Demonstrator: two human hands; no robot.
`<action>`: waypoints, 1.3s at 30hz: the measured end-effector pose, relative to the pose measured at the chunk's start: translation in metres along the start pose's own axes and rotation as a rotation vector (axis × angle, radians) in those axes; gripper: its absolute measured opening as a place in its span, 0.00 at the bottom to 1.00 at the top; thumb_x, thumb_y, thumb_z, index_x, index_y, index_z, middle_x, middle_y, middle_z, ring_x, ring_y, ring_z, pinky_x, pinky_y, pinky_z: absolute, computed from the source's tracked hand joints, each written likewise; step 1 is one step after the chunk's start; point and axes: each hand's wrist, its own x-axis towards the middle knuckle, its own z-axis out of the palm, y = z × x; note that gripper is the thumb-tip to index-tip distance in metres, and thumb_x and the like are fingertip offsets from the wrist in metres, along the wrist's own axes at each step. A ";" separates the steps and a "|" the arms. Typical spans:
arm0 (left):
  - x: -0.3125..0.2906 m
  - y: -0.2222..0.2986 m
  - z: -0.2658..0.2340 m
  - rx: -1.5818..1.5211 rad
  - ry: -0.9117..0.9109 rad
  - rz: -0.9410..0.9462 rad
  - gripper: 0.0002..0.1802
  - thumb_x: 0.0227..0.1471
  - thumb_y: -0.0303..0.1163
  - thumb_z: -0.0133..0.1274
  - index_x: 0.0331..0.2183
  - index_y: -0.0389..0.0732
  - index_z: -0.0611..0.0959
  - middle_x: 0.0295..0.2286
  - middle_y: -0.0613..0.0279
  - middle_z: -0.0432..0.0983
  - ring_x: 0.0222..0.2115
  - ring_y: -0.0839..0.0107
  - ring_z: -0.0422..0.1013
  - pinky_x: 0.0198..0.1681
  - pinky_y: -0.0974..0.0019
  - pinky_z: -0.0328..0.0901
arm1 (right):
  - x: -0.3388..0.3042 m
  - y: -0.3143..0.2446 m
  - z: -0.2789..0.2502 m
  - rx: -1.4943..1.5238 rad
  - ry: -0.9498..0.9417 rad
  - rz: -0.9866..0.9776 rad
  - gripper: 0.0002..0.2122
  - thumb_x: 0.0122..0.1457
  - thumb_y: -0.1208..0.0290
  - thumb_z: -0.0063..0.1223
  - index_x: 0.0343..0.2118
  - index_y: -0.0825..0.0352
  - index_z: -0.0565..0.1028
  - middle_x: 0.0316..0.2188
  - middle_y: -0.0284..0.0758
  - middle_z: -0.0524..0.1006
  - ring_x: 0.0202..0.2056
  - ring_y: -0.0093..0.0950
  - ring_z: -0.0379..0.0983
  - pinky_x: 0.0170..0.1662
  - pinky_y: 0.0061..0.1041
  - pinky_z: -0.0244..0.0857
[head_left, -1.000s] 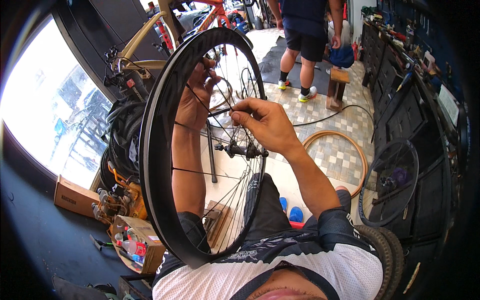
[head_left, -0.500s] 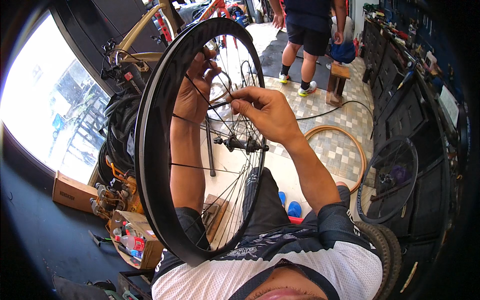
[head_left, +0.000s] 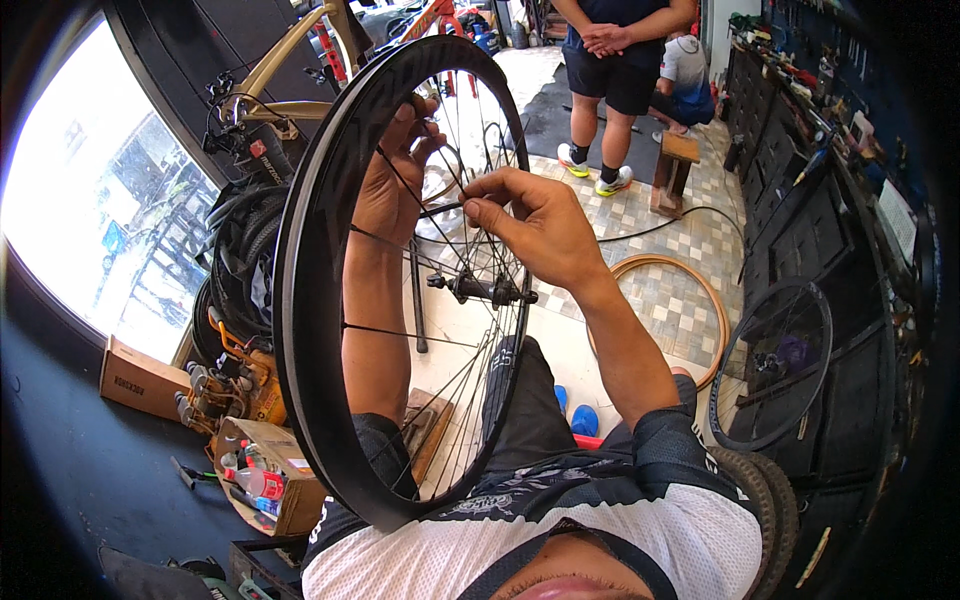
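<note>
A black deep-rimmed bicycle wheel [head_left: 308,270] stands upright before my chest, its lower rim against my shirt and its thin spokes running to a black hub [head_left: 482,290]. My left hand [head_left: 388,190] reaches up past the spokes near the upper rim, fingers curled together; what they grip is too small to tell. Just right of it, my right hand [head_left: 540,228] pinches a thin black spoke between thumb and forefinger above the hub. Other fingers of that hand are folded in.
Tan tyre hoops [head_left: 725,330] lie on the tiled floor beside a small wooden stool [head_left: 677,165]. Another wheel [head_left: 830,350] leans on dark cabinets [head_left: 800,215] at right. A cardboard box [head_left: 300,500] of bottles sits at left. A person [head_left: 610,80] stands ahead; another crouches behind.
My hands and the wheel have hardly moved. The standing person has turned and clasped their hands together, bringing the crouching person more into view.
</note>
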 end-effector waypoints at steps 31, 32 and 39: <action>0.000 -0.015 -0.007 -0.018 -0.179 0.083 0.21 0.65 0.38 0.59 0.54 0.36 0.82 0.55 0.51 0.77 0.53 0.60 0.75 0.55 0.52 0.71 | -0.001 -0.013 -0.001 -0.162 -0.032 -0.114 0.10 0.70 0.72 0.57 0.48 0.71 0.79 0.38 0.34 0.84 0.34 0.16 0.78 0.38 0.18 0.70; 0.000 -0.015 -0.003 -0.033 -0.149 0.061 0.20 0.65 0.38 0.60 0.52 0.36 0.83 0.53 0.53 0.78 0.51 0.61 0.76 0.54 0.53 0.72 | -0.002 -0.014 -0.001 -0.181 -0.031 -0.124 0.10 0.70 0.72 0.57 0.48 0.71 0.79 0.38 0.35 0.85 0.35 0.18 0.79 0.39 0.19 0.71; 0.003 -0.009 0.011 -0.006 0.010 -0.067 0.12 0.63 0.33 0.63 0.44 0.36 0.87 0.42 0.60 0.81 0.41 0.68 0.76 0.47 0.61 0.72 | -0.007 -0.016 0.000 -0.222 0.029 -0.192 0.10 0.66 0.69 0.57 0.44 0.69 0.79 0.36 0.44 0.85 0.37 0.39 0.84 0.41 0.34 0.75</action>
